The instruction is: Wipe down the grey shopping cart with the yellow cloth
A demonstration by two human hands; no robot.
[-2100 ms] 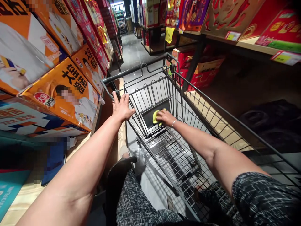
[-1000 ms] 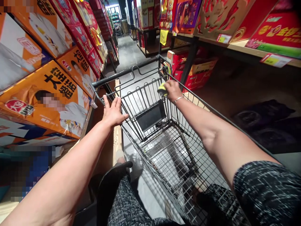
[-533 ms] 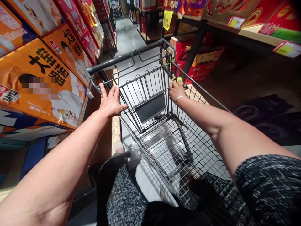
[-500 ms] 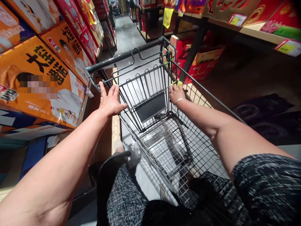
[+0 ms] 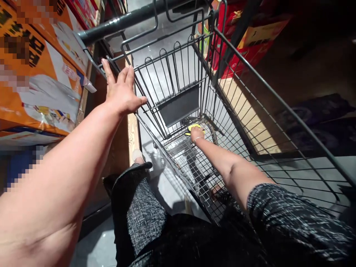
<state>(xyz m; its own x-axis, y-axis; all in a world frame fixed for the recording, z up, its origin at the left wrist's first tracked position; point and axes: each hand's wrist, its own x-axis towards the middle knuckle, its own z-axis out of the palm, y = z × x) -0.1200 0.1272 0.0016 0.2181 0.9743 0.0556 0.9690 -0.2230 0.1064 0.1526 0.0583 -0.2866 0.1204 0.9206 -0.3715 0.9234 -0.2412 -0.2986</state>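
Observation:
A dark wire shopping cart stands before me, with its handle bar at the far end. My left hand rests on the cart's left upper rim, fingers spread and stretched out, thumb over the wires. Down inside the basket, my right hand is closed on a yellow cloth, low over the wire floor near the grey panel. The cloth is partly covered by my fingers. A bracelet circles my right wrist.
Orange printed boxes are stacked on the left, close to my left arm. Red boxes stand on a low wooden shelf to the right. The grey floor shows under the cart.
My right hand has moved from the cart's right side wall down to the basket floor with the yellow cloth. My left hand stays at the left rim. The view has tilted lower and closer.

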